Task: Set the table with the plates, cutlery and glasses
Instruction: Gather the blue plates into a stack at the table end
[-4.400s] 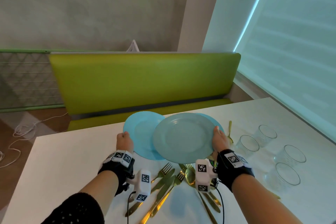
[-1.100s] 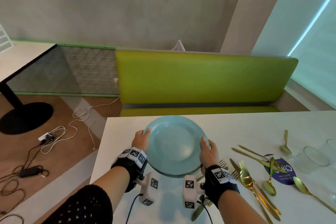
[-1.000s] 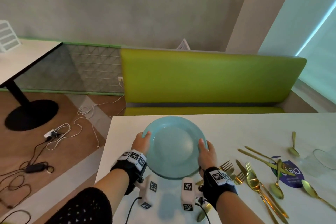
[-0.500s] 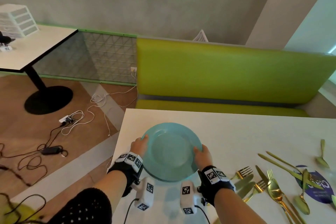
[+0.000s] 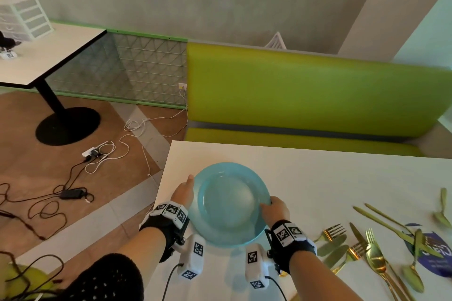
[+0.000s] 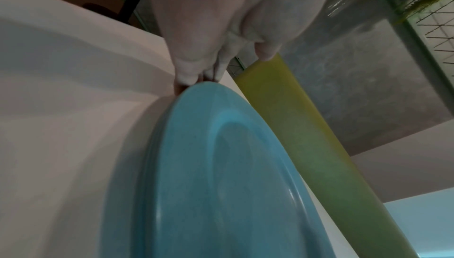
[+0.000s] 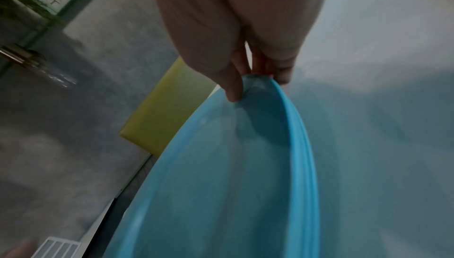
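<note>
Both my hands hold a light-blue plate (image 5: 230, 203) by its rim, low over the left end of the white table (image 5: 318, 173). My left hand (image 5: 187, 187) grips the left rim, fingers (image 6: 196, 76) curled under it. My right hand (image 5: 271, 204) pinches the right rim, thumb (image 7: 233, 87) on top and fingers underneath. The right wrist view shows layered rim lines on the plate (image 7: 233, 184), so it may be a stack. Gold forks, knives and spoons (image 5: 367, 247) lie loose to the right.
The table's left edge (image 5: 163, 183) is close to my left hand, with floor and cables (image 5: 73, 193) beyond. A green bench (image 5: 305, 95) runs behind the table. A blue sticker (image 5: 435, 249) lies under some cutlery. Another table (image 5: 49, 56) stands far left.
The plate has travelled left from beside the glasses and cutlery to the table's left end, and sits lower and nearer the table. The glasses have left the view.
</note>
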The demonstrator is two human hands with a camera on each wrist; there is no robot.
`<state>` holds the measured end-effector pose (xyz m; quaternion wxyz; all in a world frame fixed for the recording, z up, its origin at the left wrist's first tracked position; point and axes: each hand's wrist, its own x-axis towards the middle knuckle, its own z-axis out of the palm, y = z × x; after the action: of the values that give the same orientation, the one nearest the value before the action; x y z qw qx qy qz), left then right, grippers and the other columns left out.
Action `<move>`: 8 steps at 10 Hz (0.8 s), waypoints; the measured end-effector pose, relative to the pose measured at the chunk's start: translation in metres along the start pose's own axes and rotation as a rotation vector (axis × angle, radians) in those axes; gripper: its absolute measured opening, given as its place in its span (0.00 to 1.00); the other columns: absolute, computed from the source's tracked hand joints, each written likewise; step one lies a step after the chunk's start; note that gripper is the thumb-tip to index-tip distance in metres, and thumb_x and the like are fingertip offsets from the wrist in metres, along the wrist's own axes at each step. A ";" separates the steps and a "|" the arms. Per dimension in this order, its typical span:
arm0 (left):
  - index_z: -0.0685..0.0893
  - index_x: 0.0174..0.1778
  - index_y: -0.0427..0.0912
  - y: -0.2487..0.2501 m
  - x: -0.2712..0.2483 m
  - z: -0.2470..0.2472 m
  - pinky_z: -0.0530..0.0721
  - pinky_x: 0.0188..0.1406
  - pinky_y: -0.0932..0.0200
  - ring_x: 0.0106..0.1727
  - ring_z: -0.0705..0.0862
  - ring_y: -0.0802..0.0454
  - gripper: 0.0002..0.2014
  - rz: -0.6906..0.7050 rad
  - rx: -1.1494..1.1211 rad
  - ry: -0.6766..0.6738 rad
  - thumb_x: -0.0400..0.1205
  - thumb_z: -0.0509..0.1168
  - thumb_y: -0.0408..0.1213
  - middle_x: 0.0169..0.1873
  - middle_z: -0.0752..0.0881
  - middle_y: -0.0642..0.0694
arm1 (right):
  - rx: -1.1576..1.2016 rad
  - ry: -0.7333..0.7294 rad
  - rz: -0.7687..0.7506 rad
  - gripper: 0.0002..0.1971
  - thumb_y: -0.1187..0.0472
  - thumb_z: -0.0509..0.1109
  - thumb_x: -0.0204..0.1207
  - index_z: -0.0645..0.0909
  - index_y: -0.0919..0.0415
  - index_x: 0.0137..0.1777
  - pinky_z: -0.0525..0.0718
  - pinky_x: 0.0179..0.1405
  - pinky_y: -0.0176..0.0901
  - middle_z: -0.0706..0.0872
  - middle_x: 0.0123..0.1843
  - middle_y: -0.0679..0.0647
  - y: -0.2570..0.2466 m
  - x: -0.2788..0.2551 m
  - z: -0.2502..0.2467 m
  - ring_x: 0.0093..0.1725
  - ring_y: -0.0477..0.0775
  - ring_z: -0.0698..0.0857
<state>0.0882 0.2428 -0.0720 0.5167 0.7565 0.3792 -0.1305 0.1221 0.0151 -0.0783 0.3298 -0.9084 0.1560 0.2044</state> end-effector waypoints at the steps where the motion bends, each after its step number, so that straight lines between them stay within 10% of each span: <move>1: 0.77 0.68 0.30 0.002 -0.004 -0.003 0.72 0.68 0.52 0.69 0.77 0.36 0.33 -0.079 0.068 0.023 0.87 0.42 0.54 0.68 0.78 0.31 | -0.130 -0.030 0.032 0.18 0.59 0.61 0.79 0.82 0.67 0.62 0.79 0.58 0.43 0.85 0.63 0.62 -0.006 0.002 -0.010 0.63 0.62 0.83; 4: 0.74 0.71 0.31 0.009 -0.006 -0.005 0.70 0.72 0.51 0.72 0.75 0.37 0.34 -0.149 0.072 0.027 0.86 0.41 0.56 0.71 0.76 0.32 | -0.186 -0.043 0.066 0.20 0.55 0.60 0.80 0.81 0.69 0.63 0.79 0.57 0.41 0.85 0.64 0.62 -0.023 0.007 -0.014 0.64 0.61 0.82; 8: 0.77 0.65 0.31 0.018 0.030 -0.034 0.77 0.69 0.40 0.66 0.80 0.32 0.35 -0.174 -0.489 0.124 0.83 0.46 0.60 0.60 0.82 0.30 | 0.123 -0.104 0.075 0.21 0.53 0.68 0.75 0.82 0.68 0.62 0.84 0.62 0.54 0.85 0.61 0.64 -0.053 0.025 0.001 0.62 0.63 0.85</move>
<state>0.1143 0.2823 -0.0628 0.6468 0.5802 0.4939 -0.0324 0.1657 0.0512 -0.0629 0.3849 -0.8680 0.1849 0.2535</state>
